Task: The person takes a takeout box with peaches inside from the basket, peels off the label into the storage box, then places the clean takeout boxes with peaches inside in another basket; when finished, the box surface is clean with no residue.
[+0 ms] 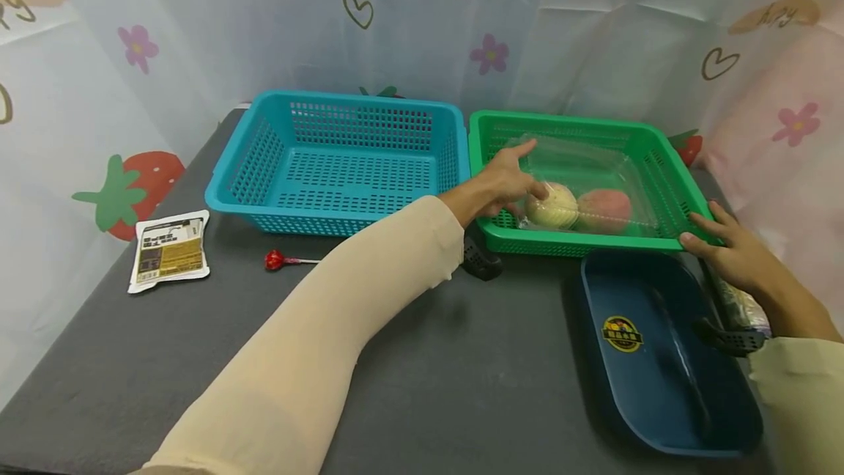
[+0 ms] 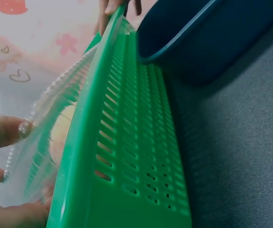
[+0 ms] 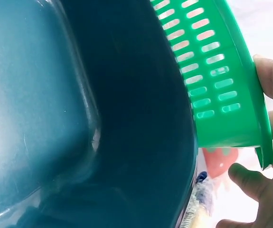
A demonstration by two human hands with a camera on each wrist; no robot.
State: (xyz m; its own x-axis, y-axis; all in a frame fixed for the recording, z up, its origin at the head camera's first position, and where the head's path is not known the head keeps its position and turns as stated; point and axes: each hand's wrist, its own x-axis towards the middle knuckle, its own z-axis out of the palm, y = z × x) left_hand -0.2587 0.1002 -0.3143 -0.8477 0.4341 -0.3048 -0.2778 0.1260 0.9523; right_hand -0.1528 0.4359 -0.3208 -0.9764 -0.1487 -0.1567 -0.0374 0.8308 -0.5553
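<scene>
Inside the green basket (image 1: 554, 242) lies a clear plastic box (image 1: 583, 160) holding a pale yellow round fruit (image 1: 552, 210) and a pinkish-red one (image 1: 604, 211). My left hand (image 1: 504, 182) grips the box's left end, its digits spread along the crimped edge. In the left wrist view, fingers (image 2: 3, 133) overlap that edge, which stands above the basket's rim. My right hand (image 1: 745, 259) holds the basket's near right corner, with fingers (image 3: 271, 78) at the outside of the rim.
A blue basket (image 1: 339, 215) stands left of the green one. Before my right hand is a dark blue tub (image 1: 659, 387); a shiny packet (image 1: 745, 306) lies beyond its right side. A red lollipop (image 1: 273, 260) and a white-and-gold pouch (image 1: 170, 251) lie at left on the grey table (image 1: 461, 387).
</scene>
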